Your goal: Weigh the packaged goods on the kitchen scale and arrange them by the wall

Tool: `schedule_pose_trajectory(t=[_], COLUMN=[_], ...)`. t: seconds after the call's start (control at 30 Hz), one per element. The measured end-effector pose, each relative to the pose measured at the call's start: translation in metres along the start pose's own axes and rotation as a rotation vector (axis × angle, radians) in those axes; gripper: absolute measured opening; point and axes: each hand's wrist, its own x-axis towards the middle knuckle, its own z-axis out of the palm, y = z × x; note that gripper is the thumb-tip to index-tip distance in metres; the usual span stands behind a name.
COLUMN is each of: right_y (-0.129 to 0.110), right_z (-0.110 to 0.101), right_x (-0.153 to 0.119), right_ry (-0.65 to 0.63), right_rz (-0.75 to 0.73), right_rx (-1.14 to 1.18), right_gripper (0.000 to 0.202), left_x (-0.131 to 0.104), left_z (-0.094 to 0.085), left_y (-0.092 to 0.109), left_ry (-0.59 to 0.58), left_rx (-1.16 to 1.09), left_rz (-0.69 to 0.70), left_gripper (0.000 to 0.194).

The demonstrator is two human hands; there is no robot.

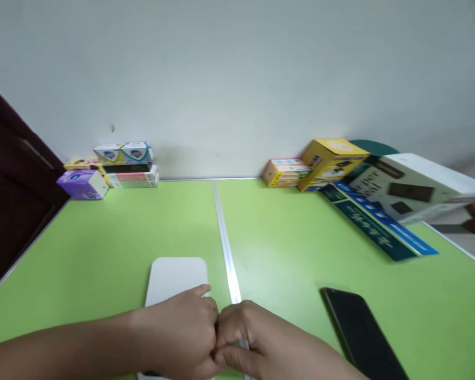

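My left hand (182, 330) is closed, fingers curled, above a flat white rounded-corner object (178, 274). One of its fingers pokes out a little. My right hand (257, 338) meets it, knuckle to knuckle, over the silver strip (226, 248) that runs down the table. The right fingers are curled too, with the thumb bent in towards the left hand. Whatever may lie between the fingers is hidden. The hands cover most of the white object's near part; a dark patch shows at its bottom edge. A black phone (360, 332) lies to the right of my right hand.
On the green table (162, 221), a purple box (83, 184) and stacked small boxes (130, 174) stand at the back left. An orange-and-white box (285, 173), a yellow box (332, 161), a green-blue box (380, 221) and a large white box (415, 184) sit right. Behind is a wall.
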Motion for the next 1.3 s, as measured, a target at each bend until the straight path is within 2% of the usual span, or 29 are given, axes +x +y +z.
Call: schedule_pose_trajectory(t=[0.07, 0.13, 0.2, 0.27, 0.33, 0.4, 0.5, 0.57, 0.63, 0.7, 0.8, 0.87, 0.97, 1.17, 1.23, 1.3], right_y=[-0.004, -0.009, -0.015, -0.020, -0.021, -0.018, -0.011, -0.007, -0.007, -0.010, -0.015, -0.016, -0.012, -0.015, -0.022, -0.030], right_z=[0.005, 0.005, 0.001, -0.007, -0.017, -0.030, -0.062, -0.090, -0.121, -0.150, -0.183, -0.196, -0.207, -0.220, -0.221, -0.217], right_x=[0.021, 0.041, 0.063, 0.088, 0.115, 0.144, 0.192, 0.227, 0.261, 0.290, 0.320, 0.331, 0.340, 0.353, 0.346, 0.327], right_ry=[-0.036, -0.067, -0.103, -0.108, -0.041, 0.149, 0.552, 0.744, 0.877, 0.973, 1.043, 1.060, 1.062, 0.977, 0.964, 0.959], right_rz=[0.004, 0.076, 0.172, 0.214, 0.182, 0.121, 0.054, 0.010, -0.035, -0.054, -0.061, -0.095, -0.171, -0.105, -0.106, -0.090], right_rx=[0.133, 0.265, 0.427, 0.582, 0.637, 0.571, 0.350, 0.194, 0.040, -0.136, -0.406, -0.564, -0.745, -0.859, -0.836, -0.807], right_gripper=[0.013, 0.012, 0.018, 0.025, 0.030, 0.026, 0.023, 0.029, 0.036, 0.048, 0.058, 0.052, 0.038, 0.049, 0.045, 0.040], left_x=[-0.026, -0.046, -0.063, -0.078, -0.093, -0.106, -0.122, -0.130, -0.136, -0.139, -0.137, -0.132, -0.123, -0.108, -0.104, -0.100], left_z=[-0.001, -0.006, -0.012, -0.015, -0.012, -0.006, 0.000, -0.004, -0.015, -0.029, -0.047, -0.052, -0.051, -0.046, -0.051, -0.059], left_y=[-0.005, -0.014, -0.029, -0.048, -0.072, -0.100, -0.152, -0.192, -0.231, -0.266, -0.302, -0.316, -0.328, -0.331, -0.325, -0.315], left_ry=[0.019, 0.009, -0.010, -0.011, 0.068, 0.272, 0.679, 0.881, 1.016, 1.079, 1.016, 0.908, 0.786, 0.728, 0.718, 0.709], left_rx=[-0.046, -0.216, -0.520, -0.872, -1.153, -1.253, -1.062, -0.858, -0.663, -0.450, -0.135, 0.004, 0.093, 0.135, 0.161, 0.190], left_rz=[0.027, 0.046, 0.012, -0.081, -0.195, -0.338, -0.640, -0.816, -0.910, -0.969, -1.031, -1.007, -0.977, -1.079, -1.083, -1.018], left_gripper=[0.027, 0.027, 0.032, 0.037, 0.038, 0.036, 0.031, 0.031, 0.037, 0.042, 0.044, 0.055, 0.067, 0.072, 0.071, 0.069])
